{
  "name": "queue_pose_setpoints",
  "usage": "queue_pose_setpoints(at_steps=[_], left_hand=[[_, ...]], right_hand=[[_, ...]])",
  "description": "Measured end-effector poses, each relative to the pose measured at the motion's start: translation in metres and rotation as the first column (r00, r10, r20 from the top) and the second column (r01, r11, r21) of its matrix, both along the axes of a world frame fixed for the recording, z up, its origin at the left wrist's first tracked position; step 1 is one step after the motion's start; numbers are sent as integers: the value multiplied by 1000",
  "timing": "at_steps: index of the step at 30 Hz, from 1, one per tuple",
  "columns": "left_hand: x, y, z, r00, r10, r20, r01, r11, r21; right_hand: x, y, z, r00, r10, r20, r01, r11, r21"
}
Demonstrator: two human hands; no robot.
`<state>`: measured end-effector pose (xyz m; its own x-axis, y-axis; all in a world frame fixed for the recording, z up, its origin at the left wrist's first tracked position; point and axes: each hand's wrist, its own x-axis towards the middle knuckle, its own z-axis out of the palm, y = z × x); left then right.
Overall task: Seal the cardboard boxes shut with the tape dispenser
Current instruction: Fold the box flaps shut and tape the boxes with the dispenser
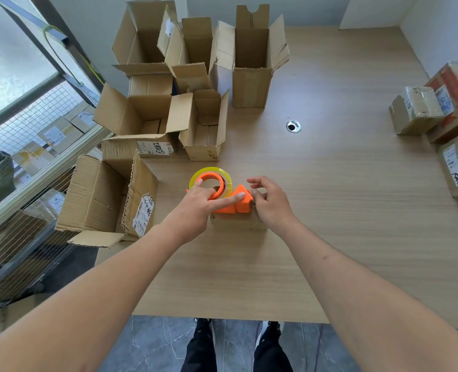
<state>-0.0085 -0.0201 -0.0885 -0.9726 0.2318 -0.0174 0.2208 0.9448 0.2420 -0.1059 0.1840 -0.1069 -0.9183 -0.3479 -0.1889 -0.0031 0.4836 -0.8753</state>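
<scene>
The orange plastic tape dispenser (pixel 224 196) is gripped by the left hand (pixel 199 208): fingers are hooked into the orange hub of the yellowish clear tape roll (pixel 211 175), index finger laid straight along the wedge-shaped head. The dispenser's long axis runs left to right, roll end leftward, cutter end rightward toward the right hand (pixel 269 202). The right hand's fingertips are pinched at the cutter end; what is pinched cannot be told. The dispenser sits on a small closed brown cardboard box (pixel 238 222), directly under the grip, on the light wooden table (pixel 343 210).

Left of the grip, open brown cardboard boxes (pixel 142 122) stand with flaps up; printed white labels are seen on them, handwriting on one resembling "8082", not certain. Well right of the grip, taped brown parcels (pixel 421 111) carry white labels with scrawled marker, unreadable. Beyond the grip, a round metal grommet (pixel 294 126) is set in the table.
</scene>
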Motion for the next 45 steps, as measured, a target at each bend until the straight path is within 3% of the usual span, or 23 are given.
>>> queue_pose_setpoints(at_steps=[7,33,45], left_hand=[[-1,0,1,1000,3,4,-3,1000,5],[-1,0,3,1000,15,-1,-15,999,33],[4,-1,16,998,-66,20,68,981,-183]], right_hand=[[-4,6,0,997,-78,-16,78,997,21],[-4,2,-15,996,-38,-77,47,993,113],[4,2,-14,990,-119,75,118,993,14]])
